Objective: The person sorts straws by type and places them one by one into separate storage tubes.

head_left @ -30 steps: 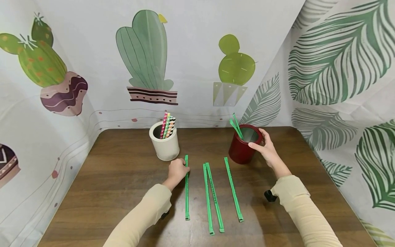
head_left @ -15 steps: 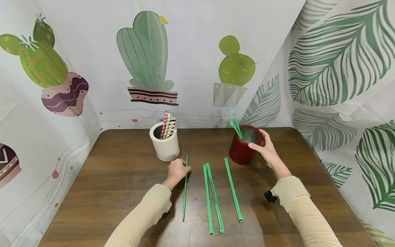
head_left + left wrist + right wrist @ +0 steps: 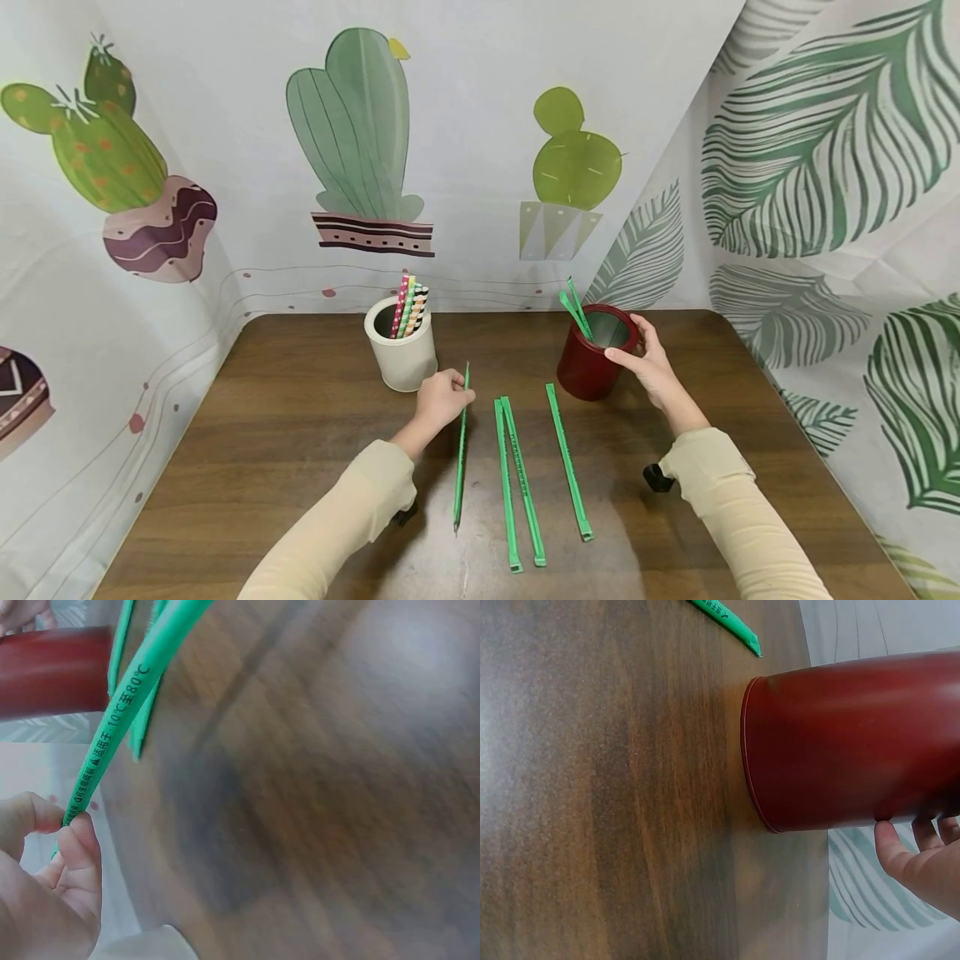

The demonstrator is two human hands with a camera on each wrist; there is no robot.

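My left hand (image 3: 441,402) pinches a slim green wrapped straw (image 3: 461,458) near its far end, between thumb and fingertips. Dark print runs along the straw in the left wrist view, where its near part passes over the wooden table. At the back right, my right hand (image 3: 651,371) holds a dark red round holder (image 3: 587,371) by its right side, thumb at the near rim, fingers behind. Two green straws (image 3: 576,315) lean inside that holder. Between the hands, two more green straws (image 3: 507,492) lie almost side by side, with another green straw (image 3: 568,462) to their right.
Behind my left hand stands a cream holder (image 3: 405,360) with several patterned paper straws (image 3: 410,310). The brown table (image 3: 285,400) ends at a printed cloth (image 3: 480,167) with cactus and leaf designs.
My left hand has picked the green straw up from the table, turned it edge-on, and shifted slightly right and away from me. The right hand and red holder have stayed put.
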